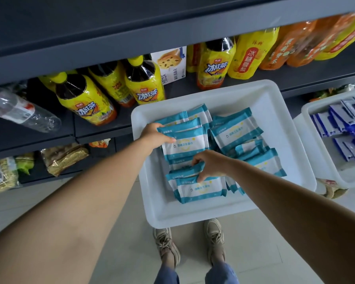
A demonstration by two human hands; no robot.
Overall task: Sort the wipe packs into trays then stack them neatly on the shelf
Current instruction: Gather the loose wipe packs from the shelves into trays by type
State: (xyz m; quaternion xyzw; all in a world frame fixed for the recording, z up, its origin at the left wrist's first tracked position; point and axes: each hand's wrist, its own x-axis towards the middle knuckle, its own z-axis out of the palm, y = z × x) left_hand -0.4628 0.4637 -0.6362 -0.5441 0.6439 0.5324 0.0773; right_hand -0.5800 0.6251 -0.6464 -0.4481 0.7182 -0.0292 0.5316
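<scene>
Wipe packs, teal-and-white (236, 133): all lying in big white tray (275, 95), which rests at edge of dark shelf (307, 78) below bottles. Sorting looks mostly done: second tray (307, 107) at right holds only blue-and-white packs (336, 121). Teal packs partly ordered: two rows along left, loose heap at right not yet squared. Left hand (152, 136) pinches edge of upper-row pack (184, 143). Right hand (212, 163) curls round near-row pack (188, 171). Left to do, by my guess: tidy heap, stack trays on shelf.
</scene>
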